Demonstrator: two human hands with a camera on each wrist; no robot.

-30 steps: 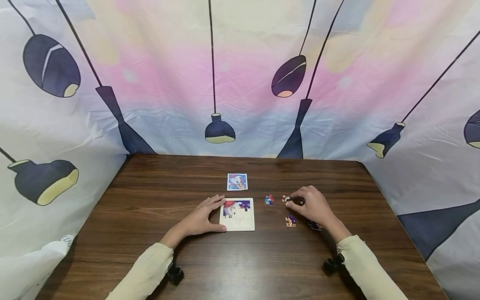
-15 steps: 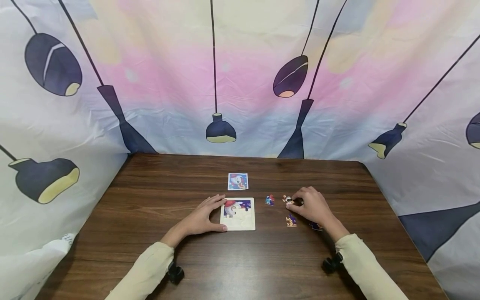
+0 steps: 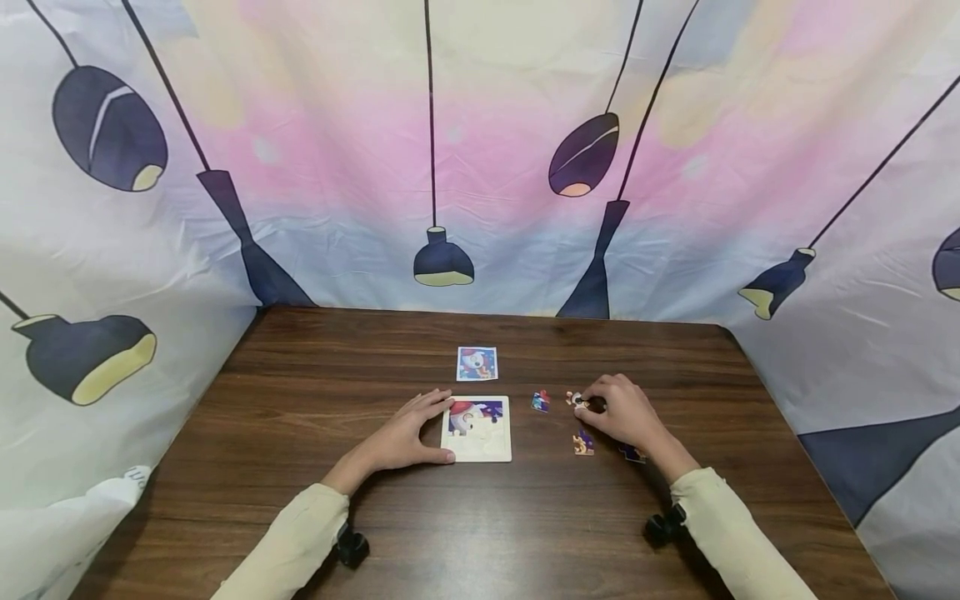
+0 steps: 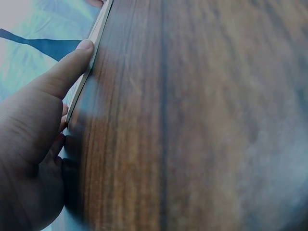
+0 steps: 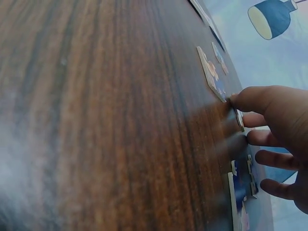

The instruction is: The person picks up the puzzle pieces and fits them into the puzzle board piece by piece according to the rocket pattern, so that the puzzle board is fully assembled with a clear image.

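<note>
In the head view my left hand (image 3: 405, 433) spans the left side of a cream puzzle board (image 3: 480, 450), thumb at the near corner and fingers at the far one. The left wrist view has the thumb (image 4: 72, 67) lying on the board's edge. A bear picture partly fills the board's upper area. To the right, my right hand (image 3: 622, 408) pinches a small jigsaw piece (image 3: 574, 398) at the table surface between thumb and fingertips. In the right wrist view that piece (image 5: 239, 120) is partly hidden behind the thumb.
Loose jigsaw pieces lie about the right hand: a blue-red piece (image 3: 541, 402), an orange-purple piece (image 3: 583, 443) and a dark piece (image 3: 633, 453) under the wrist. Behind the board lies a square picture card (image 3: 477, 363). A patterned curtain (image 3: 337, 250) borders the wooden table (image 3: 480, 525).
The right thumb and fingertips stay at the same jigsaw piece, with only slight movement. The left hand keeps its place on the board. The head view has shifted a little.
</note>
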